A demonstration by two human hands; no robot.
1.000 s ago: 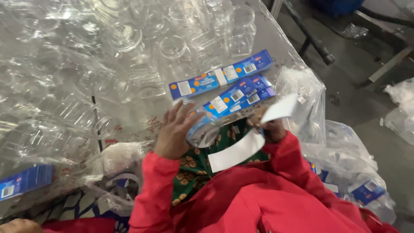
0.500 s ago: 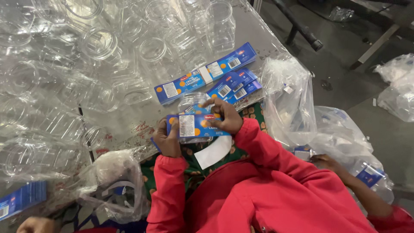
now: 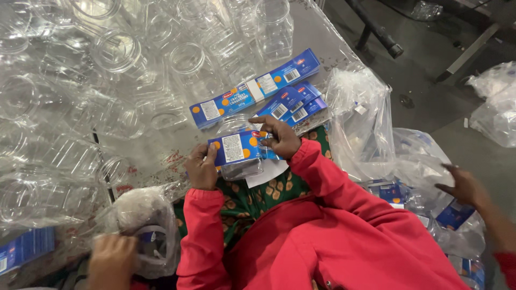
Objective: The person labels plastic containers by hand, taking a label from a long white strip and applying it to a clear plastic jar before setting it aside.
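I hold a clear plastic jar [image 3: 243, 169] on its side over my lap, between both hands in red sleeves. My left hand [image 3: 201, 167] grips its left end. My right hand [image 3: 281, 138] lies over its right end, fingers pressing on the blue label [image 3: 236, 147] wrapped around the jar. A white backing strip [image 3: 267, 173] lies just under the jar.
Two stacks of blue labels [image 3: 252, 90] [image 3: 293, 104] lie on the table [image 3: 317, 32] beyond the jar. Several empty clear jars [image 3: 115, 53] crowd the left and back. Plastic bags [image 3: 360, 118] hang at the right. Another person's hand [image 3: 465, 186] reaches in at the right, another [image 3: 110, 261] at bottom left.
My right hand let go of the white backing strip and moved onto the jar. The blue label now lies around the jar. Another person's hand has come in at the right.
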